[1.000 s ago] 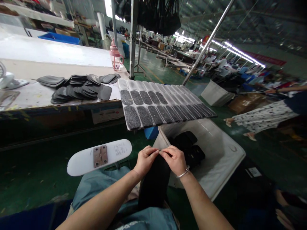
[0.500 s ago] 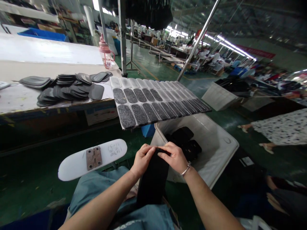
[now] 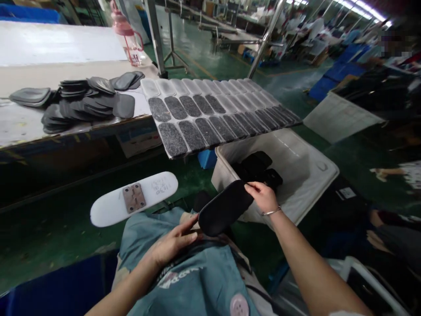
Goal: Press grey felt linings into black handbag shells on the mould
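Observation:
A black oblong pad with rounded ends (image 3: 225,208) is tilted over my lap. My right hand (image 3: 263,196) pinches its upper right end between thumb and fingers. Beside the pad's lower left end is my left hand (image 3: 174,243), fingers stretched out and thumb apart; whether the fingertips touch the edge I cannot tell. To the left stands a white oblong board (image 3: 161,186) with a metal plate (image 3: 134,197) fixed on it. In front of me slopes a panel (image 3: 184,142) bearing rows of rounded shapes, some dark and speckled, others pale.
A white bin (image 3: 305,188) with black pieces (image 3: 255,164) inside stands beyond my right hand. Piles of dark grey pads (image 3: 82,107) lie on the table (image 3: 19,136) at left, near a pink-lidded jug (image 3: 126,33). Metal poles (image 3: 154,39) rise behind the panel. A person's foot shows at right.
The pad was upright, with both hands pinching its top edge. Now it lies tilted, held by my right hand, and my left hand has moved down and left, fingers extended. The view has dipped.

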### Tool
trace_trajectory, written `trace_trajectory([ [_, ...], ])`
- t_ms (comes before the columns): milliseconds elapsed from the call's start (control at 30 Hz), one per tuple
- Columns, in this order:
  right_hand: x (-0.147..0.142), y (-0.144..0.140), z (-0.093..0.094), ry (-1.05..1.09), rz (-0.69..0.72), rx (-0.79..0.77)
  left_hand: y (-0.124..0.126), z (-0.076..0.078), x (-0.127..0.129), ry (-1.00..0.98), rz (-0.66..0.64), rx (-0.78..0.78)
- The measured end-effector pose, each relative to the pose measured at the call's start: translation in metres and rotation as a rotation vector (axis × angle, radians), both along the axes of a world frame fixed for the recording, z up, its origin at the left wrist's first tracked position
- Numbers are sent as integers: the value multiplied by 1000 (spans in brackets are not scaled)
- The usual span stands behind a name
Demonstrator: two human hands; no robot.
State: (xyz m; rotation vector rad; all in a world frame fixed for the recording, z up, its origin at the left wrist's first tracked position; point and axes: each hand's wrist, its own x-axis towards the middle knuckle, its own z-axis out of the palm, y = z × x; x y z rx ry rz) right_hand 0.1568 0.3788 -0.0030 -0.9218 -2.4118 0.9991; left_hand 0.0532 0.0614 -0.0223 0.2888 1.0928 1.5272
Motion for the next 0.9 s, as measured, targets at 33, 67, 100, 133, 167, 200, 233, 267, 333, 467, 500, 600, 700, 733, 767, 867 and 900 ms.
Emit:
trace_trajectory([
  [33,5,1,-6,-12,-26,-23,1,-1,0,-90,10,28],
  [67,9,2,-10,-19,-45,-42,3,-2,0,-143,31,30],
  [100,12,2,-13,-23,-56,-58,5,-3,0,-171,55,18],
  [133,14,2,-14,-23,-61,-69,6,-5,1,-185,73,-4],
  [167,16,1,-15,-22,-62,-76,8,-7,1,-195,82,-23],
  [200,17,1,-14,-22,-60,-79,10,-9,2,-200,93,-35],
  [233,18,0,-13,-24,-57,-81,11,-11,2,-204,107,-38],
  [267,19,0,-13,-28,-54,-82,12,-12,3,-206,126,-40],
  [333,20,0,-14,-45,-52,-91,15,-15,4,-209,170,-47],
  [467,20,0,-19,-74,-49,-117,17,-19,5,-226,222,-69],
  [500,21,0,-21,-75,-49,-123,17,-20,5,-228,226,-68],
  [600,21,-1,-25,-68,-42,-149,16,-20,5,-205,248,-76],
  [700,22,-3,-26,-60,-14,-185,17,-18,5,-173,296,-84],
  [733,22,-4,-25,-56,-7,-193,17,-16,4,-166,311,-82],
  [767,21,-6,-24,-50,-5,-195,18,-12,4,-162,321,-79],
  [867,20,-11,-15,-10,-49,-161,22,2,2,-135,334,-79],
  [900,20,-14,-10,14,-71,-141,24,7,2,-124,344,-88],
])
